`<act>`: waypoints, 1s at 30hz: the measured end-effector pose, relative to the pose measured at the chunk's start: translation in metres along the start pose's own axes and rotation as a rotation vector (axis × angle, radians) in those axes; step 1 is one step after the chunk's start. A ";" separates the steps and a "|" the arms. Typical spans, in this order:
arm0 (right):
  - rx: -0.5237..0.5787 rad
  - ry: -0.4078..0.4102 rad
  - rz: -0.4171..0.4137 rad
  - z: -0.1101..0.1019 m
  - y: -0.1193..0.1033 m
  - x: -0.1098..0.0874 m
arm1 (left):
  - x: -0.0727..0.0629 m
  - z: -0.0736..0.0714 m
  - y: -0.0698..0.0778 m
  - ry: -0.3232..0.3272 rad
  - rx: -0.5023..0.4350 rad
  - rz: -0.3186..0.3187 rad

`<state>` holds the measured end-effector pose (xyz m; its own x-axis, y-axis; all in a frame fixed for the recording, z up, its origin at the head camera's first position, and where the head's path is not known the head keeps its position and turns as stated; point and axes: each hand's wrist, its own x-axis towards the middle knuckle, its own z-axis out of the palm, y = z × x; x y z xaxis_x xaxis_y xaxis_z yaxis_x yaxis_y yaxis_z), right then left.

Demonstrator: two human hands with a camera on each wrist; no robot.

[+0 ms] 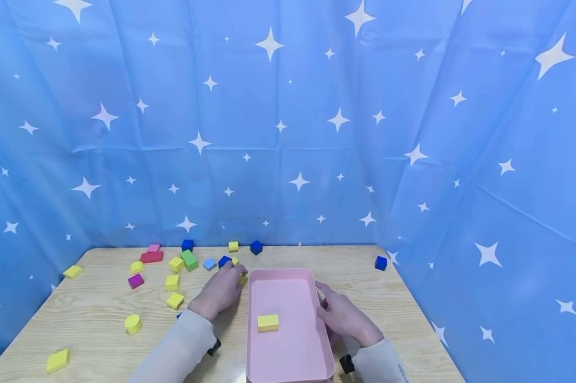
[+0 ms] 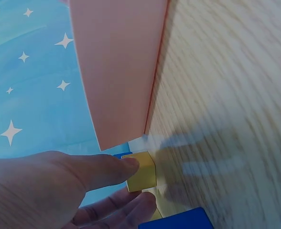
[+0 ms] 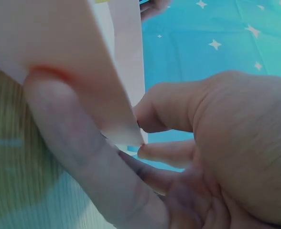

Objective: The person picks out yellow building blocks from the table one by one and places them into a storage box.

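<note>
Between thumb and fingers my left hand pinches a small yellow block, just off the far left corner of a pink tray. Dark blue blocks lie close by that hand, and one blue block shows near its fingers in the left wrist view. My right hand holds the tray's right side, thumb at the rim and a finger against the outer wall. Inside the tray lies one yellow rectangular block.
Left of the tray, several blocks are scattered on the wooden table, among them a green block, a red block and a yellow cylinder. A blue cube sits near the right edge. A starry blue curtain surrounds the table.
</note>
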<state>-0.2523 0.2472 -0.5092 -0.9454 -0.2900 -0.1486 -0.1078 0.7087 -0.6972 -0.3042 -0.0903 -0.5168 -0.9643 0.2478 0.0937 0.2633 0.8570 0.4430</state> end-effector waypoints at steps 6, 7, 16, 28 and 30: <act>-0.011 0.020 0.003 0.003 -0.001 0.001 | -0.001 -0.001 0.001 0.001 -0.022 -0.037; -0.015 0.027 0.006 0.003 -0.001 0.002 | -0.001 -0.002 0.001 0.002 -0.021 -0.037; 0.032 0.082 0.050 0.009 -0.001 0.003 | -0.003 -0.001 0.002 0.011 -0.014 -0.055; 0.068 0.082 0.109 0.010 -0.003 0.002 | -0.005 -0.010 0.000 0.096 -0.015 -0.018; 0.071 0.079 0.111 0.010 -0.003 0.001 | -0.006 -0.012 0.002 0.104 -0.035 -0.014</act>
<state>-0.2503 0.2382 -0.5141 -0.9719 -0.1586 -0.1739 0.0184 0.6854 -0.7280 -0.2980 -0.0956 -0.5053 -0.9662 0.1858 0.1789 0.2502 0.8435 0.4753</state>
